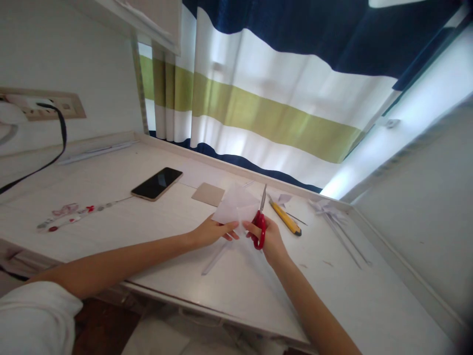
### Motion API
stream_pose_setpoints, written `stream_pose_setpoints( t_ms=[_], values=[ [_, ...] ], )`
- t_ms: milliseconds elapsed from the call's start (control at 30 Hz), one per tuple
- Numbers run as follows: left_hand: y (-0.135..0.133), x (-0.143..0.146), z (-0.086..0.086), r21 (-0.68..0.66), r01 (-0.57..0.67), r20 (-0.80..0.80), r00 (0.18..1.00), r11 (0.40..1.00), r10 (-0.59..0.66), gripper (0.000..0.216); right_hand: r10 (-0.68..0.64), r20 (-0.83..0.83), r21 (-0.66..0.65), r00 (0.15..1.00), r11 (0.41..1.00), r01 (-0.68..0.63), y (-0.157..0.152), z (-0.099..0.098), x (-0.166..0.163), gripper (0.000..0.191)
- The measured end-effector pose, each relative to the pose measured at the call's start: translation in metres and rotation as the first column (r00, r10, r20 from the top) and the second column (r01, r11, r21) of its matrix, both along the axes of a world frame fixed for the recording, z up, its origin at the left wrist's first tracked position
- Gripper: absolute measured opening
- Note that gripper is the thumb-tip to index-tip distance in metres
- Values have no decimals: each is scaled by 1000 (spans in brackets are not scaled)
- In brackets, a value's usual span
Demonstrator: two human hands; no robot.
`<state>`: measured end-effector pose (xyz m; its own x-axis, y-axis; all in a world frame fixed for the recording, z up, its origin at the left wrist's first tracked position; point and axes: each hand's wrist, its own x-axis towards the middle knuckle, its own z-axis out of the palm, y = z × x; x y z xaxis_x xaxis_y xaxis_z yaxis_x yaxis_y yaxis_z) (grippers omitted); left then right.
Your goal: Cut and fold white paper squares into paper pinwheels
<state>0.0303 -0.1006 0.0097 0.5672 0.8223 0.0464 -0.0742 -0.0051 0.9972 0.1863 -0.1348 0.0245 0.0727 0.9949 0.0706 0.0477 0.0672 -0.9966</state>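
Note:
A thin sheet of white paper [236,204] is held up over the desk between both hands. My left hand [214,230] pinches its lower left edge, thumb on top and fingers beneath. Red-handled scissors [260,229] hang on my right hand [271,239], their metal blades pointing up and away. The thumb and fingertips of that same hand also touch the paper's lower right edge. The blades look closed and stand beside the paper. Under the hands lies a narrow clear strip [216,259], partly hidden.
A yellow utility knife [286,218] lies right of the scissors. Farther right are paper pinwheel-like pieces with thin sticks [343,236]. A phone [157,183], a brown card square [208,194] and a beaded strap [79,214] lie left. A curtain [258,108] hangs behind the desk [229,291].

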Motion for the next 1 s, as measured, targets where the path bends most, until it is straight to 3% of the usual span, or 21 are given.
stream_pose_setpoints(
  t_ms=[167,633,867,1000],
  values=[
    [0,-2,0,-26,-70,-33,997,997,69,29,46,47,-39,998,998,-44,3,-4,16,11],
    [8,1,-7,-77,-107,22,994,991,109,22,156,148,-97,977,985,-142,4,-20,30,17],
    [5,1,-5,-89,-88,41,995,992,92,23,147,92,-65,985,988,-141,4,-24,28,24],
    [3,0,-3,-71,-94,56,994,993,98,23,120,48,-72,992,991,-116,3,-24,27,19]
  ],
)
